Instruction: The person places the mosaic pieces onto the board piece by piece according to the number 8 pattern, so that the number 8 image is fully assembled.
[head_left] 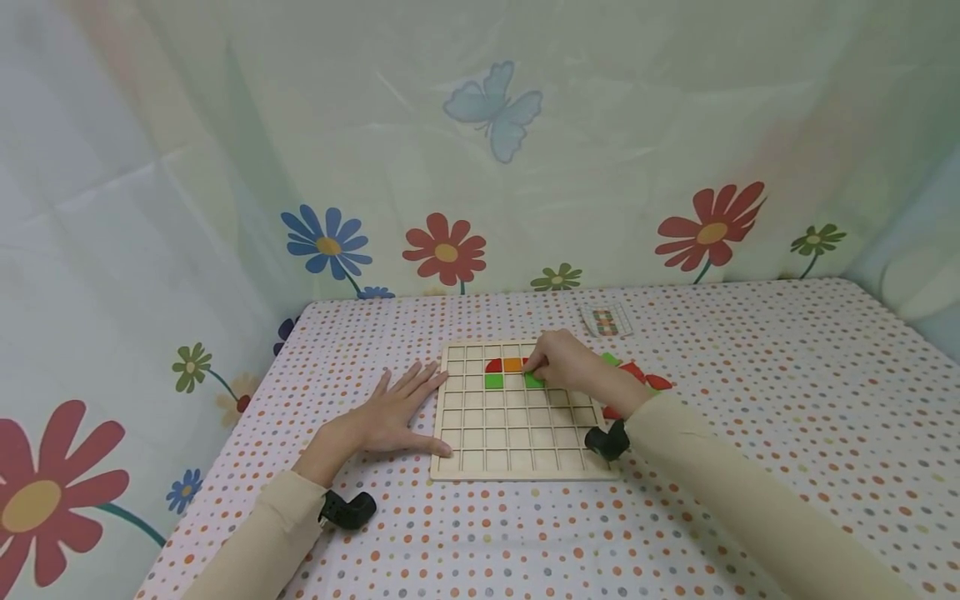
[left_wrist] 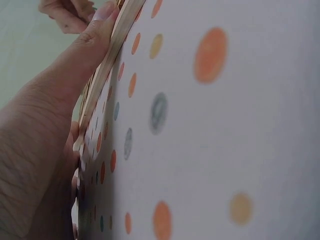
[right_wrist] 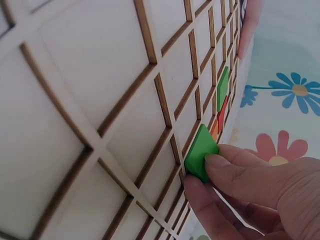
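A flowered curtain [head_left: 600,125] hangs behind a dotted tablecloth [head_left: 765,400]. On the cloth lies a wooden grid board [head_left: 519,437]. The left hand [head_left: 393,418], fingers spread, touches its left edge; the right hand [head_left: 567,360] blocks some far squares. A picture card [head_left: 622,319] lies beyond, far right. Loose red and green pieces [head_left: 658,382] lie right of the board, partly behind the right wrist. The right hand pinches a green tile [right_wrist: 198,152] at its fingertips, over the board's far half.
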